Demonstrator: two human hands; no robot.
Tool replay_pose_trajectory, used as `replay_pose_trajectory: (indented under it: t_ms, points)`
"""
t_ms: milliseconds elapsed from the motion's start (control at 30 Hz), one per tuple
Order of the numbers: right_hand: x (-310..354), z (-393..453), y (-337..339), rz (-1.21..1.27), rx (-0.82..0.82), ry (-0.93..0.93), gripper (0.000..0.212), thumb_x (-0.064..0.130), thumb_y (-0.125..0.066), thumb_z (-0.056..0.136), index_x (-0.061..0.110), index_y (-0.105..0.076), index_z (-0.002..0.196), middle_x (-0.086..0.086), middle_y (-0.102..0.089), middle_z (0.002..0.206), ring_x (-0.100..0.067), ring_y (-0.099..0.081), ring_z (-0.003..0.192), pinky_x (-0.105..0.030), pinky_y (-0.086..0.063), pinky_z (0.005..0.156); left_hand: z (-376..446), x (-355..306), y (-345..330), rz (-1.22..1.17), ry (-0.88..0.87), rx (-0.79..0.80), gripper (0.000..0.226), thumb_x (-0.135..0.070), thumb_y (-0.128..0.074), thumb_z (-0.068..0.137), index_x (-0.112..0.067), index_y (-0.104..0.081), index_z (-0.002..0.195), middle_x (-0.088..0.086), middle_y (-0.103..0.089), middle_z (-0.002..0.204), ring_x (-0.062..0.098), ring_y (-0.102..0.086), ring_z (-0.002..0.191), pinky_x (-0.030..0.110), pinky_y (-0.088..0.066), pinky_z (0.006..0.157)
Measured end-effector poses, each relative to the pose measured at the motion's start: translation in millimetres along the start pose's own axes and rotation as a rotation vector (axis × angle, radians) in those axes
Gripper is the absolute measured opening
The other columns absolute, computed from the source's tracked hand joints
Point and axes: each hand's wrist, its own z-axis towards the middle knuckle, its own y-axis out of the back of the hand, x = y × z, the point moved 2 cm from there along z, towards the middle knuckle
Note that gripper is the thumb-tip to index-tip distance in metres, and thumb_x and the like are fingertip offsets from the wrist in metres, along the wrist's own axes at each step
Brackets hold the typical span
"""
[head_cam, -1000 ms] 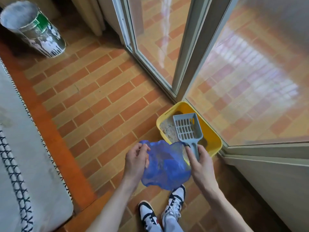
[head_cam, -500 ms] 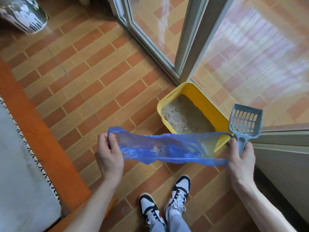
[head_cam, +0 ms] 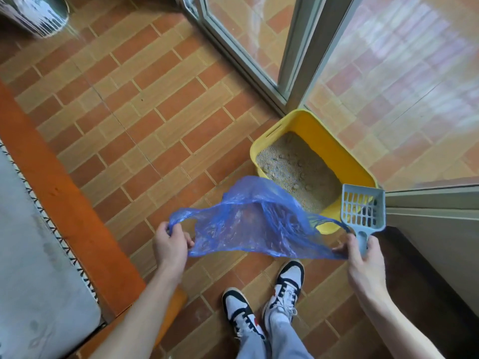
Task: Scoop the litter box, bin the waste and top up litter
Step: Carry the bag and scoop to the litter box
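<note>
Bag (head_cam: 248,224) billowed up, hiding litter box (head_cam: 334,156) corner

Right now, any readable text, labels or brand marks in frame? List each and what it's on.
None readable.
Pot, top left: black and white pattern, no legible words.
Shoes: no logo or lettering legible.
Blue bag, scoop, yellow litter box: no print visible.

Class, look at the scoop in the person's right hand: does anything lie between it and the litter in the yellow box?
Nothing visible does. The scoop hangs over the litter box near corner; the blue bag, stretched between left hand and right hand, sits beside that path.
</note>
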Motion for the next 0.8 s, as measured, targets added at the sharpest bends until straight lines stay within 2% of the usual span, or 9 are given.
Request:
replay_pose_trajectory:
  t_ms: [100,233,333,433,500,567,667,700,800]
  points:
    - [-4,1,-4,0.006,0.028,-0.009,0.017,0.022,-0.05,0.105,0.007,-0.056,0.101,0.001,-0.072,0.084,-0.002,-0.065,0.079,-0.017,-0.044,0.071,1,-9,1,-0.077,-0.032,0.065,0.017,-0.002,-0.041,0.102,-0.009,-0.048,0.088,-0.001,-0.038,0.057,0.019,-0.036,0.053,0.031,-0.036,0.052]
    - [-14,4,-14,-0.029,0.054,-0.02,0.015,0.026,-0.051,0.105,0.013,-0.057,0.099,0.001,-0.071,0.09,-0.015,-0.066,0.089,-0.029,-0.046,0.072,7,-10,-6,-0.09,-0.029,0.171,0.022,-0.003,-0.047,0.101,-0.012,-0.051,0.081,-0.005,-0.032,0.058,0.015,-0.026,0.054,0.026,-0.025,0.046]
    - [-27,5,-23,-0.058,0.056,-0.048,0.016,0.028,-0.052,0.104,0.014,-0.056,0.099,0.001,-0.069,0.089,-0.017,-0.065,0.085,-0.029,-0.046,0.068,10,-8,-17,-0.096,-0.026,0.291,0.015,-0.004,-0.053,0.1,-0.008,-0.063,0.09,-0.013,-0.034,0.05,0.012,-0.027,0.049,0.026,-0.026,0.048]
    - [-45,7,-33,-0.125,0.064,-0.081,0.019,0.031,-0.052,0.104,0.014,-0.055,0.096,0.001,-0.068,0.087,-0.019,-0.064,0.083,-0.03,-0.045,0.064,12,-2,-30,-0.129,-0.027,0.364,0.009,-0.004,-0.056,0.1,-0.002,-0.063,0.096,-0.011,-0.035,0.051,0.014,-0.029,0.05,0.03,-0.03,0.054]
    - [-57,10,-39,-0.165,0.078,-0.082,0.024,0.034,-0.052,0.104,0.013,-0.055,0.09,-0.003,-0.066,0.085,-0.025,-0.061,0.079,-0.033,-0.044,0.063,14,3,-40,-0.137,-0.054,0.372,0.015,-0.01,-0.059,0.102,0.005,-0.061,0.099,-0.007,-0.033,0.053,0.017,-0.032,0.053,0.036,-0.034,0.062]
    - [-68,16,-42,-0.256,0.031,-0.021,0.028,0.034,-0.053,0.102,0.011,-0.055,0.088,-0.01,-0.062,0.089,-0.031,-0.053,0.08,-0.041,-0.041,0.067,17,8,-50,-0.134,-0.078,0.362,0.027,-0.015,-0.058,0.104,0.012,-0.061,0.104,-0.005,-0.034,0.055,0.02,-0.035,0.055,0.04,-0.036,0.067]
    - [-67,23,-48,-0.386,-0.066,0.137,0.025,0.028,-0.057,0.1,0.003,-0.06,0.105,-0.013,-0.058,0.106,-0.027,-0.048,0.092,-0.04,-0.041,0.08,17,8,-59,-0.145,-0.133,0.353,0.03,-0.019,-0.056,0.107,0.009,-0.062,0.097,0.0,-0.035,0.058,0.019,-0.034,0.052,0.037,-0.036,0.059]
    - [-61,26,-51,-0.366,-0.057,0.174,0.022,0.025,-0.058,0.1,0.004,-0.06,0.106,-0.011,-0.058,0.104,-0.024,-0.048,0.089,-0.038,-0.041,0.079,19,7,-62,-0.145,-0.151,0.351,0.029,-0.02,-0.055,0.107,0.006,-0.063,0.095,0.001,-0.033,0.059,0.019,-0.03,0.052,0.035,-0.031,0.054]
    - [-35,32,-64,-0.209,0.072,0.218,0.015,0.027,-0.058,0.101,0.015,-0.052,0.094,-0.003,-0.058,0.078,-0.013,-0.047,0.066,-0.039,-0.039,0.061,26,-1,-71,-0.156,-0.177,0.368,0.027,-0.025,-0.053,0.108,0.0,-0.064,0.102,0.007,-0.023,0.067,0.023,-0.016,0.059,0.034,-0.016,0.049]
